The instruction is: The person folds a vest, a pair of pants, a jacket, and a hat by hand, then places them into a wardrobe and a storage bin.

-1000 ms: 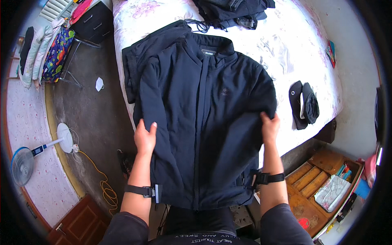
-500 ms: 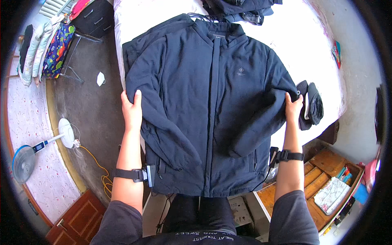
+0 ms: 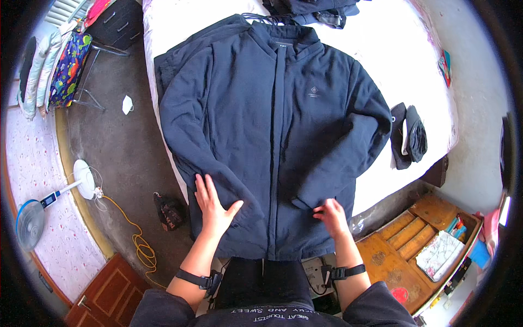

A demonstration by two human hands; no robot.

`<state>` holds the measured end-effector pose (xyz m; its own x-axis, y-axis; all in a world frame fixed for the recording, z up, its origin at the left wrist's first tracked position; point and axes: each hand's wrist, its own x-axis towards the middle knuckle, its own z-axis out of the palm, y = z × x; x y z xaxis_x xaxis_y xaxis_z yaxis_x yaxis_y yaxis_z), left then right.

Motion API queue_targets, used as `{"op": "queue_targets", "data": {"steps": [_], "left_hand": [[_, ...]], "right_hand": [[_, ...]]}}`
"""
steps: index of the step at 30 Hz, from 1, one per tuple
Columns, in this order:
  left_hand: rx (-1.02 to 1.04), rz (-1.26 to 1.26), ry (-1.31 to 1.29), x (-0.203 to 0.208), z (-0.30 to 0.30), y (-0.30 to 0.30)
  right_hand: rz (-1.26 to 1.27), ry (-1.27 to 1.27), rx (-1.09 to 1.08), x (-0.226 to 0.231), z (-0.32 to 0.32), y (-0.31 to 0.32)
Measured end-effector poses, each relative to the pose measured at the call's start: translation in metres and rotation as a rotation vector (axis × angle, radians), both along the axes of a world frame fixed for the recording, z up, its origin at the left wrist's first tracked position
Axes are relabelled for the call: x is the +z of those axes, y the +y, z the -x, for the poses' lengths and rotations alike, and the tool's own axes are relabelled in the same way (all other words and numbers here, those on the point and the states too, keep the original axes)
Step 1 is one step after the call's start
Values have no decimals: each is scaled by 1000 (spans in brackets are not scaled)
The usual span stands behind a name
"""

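A dark navy jacket [image 3: 239,103] lies front up across the near edge of the bed, collar away from me, with both sleeves folded inward over its front. My left hand [image 3: 214,211] rests with spread fingers on the lower part of the left-hand sleeve. Beside the cuff of the other sleeve, my right hand [image 3: 332,218] has its fingers curled together against the jacket's cloth; their tips are partly hidden. More dark cloth [image 3: 218,28] shows from beneath the jacket at the upper left.
On the white bed sheet [image 3: 376,43] are dark folded clothes [image 3: 313,13] and small black rolled garments [image 3: 417,136]. A wooden desk [image 3: 381,261] stands at the right. Left on the floor are a fan [image 3: 32,220], a yellow cable [image 3: 139,240] and a dark bag [image 3: 168,211].
Both hands have left the sleeves' elbow areas and come nearer to me and inward, toward the cuffs. The left fingers have spread flat. The sleeves remain folded over the front.
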<state>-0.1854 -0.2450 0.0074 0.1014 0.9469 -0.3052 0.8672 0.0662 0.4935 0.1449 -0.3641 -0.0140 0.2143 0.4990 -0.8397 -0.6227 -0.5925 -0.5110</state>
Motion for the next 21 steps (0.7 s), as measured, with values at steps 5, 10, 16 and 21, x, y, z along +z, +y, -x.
{"op": "queue_targets", "data": {"steps": [5,10,16,21], "left_hand": [[-75,65,87,-22,-3,8],[-69,201,196,-26,-8,16],[-83,298,276,-29,-10,21],[-86,357,296,-30,-14,24]], "right_hand": [[-84,-61,-14,7,10,16],[-151,-246,-236,55,-32,40],[-284,-875,-954,121,-210,12],[-610,-1338,-538,153,-209,71]]}}
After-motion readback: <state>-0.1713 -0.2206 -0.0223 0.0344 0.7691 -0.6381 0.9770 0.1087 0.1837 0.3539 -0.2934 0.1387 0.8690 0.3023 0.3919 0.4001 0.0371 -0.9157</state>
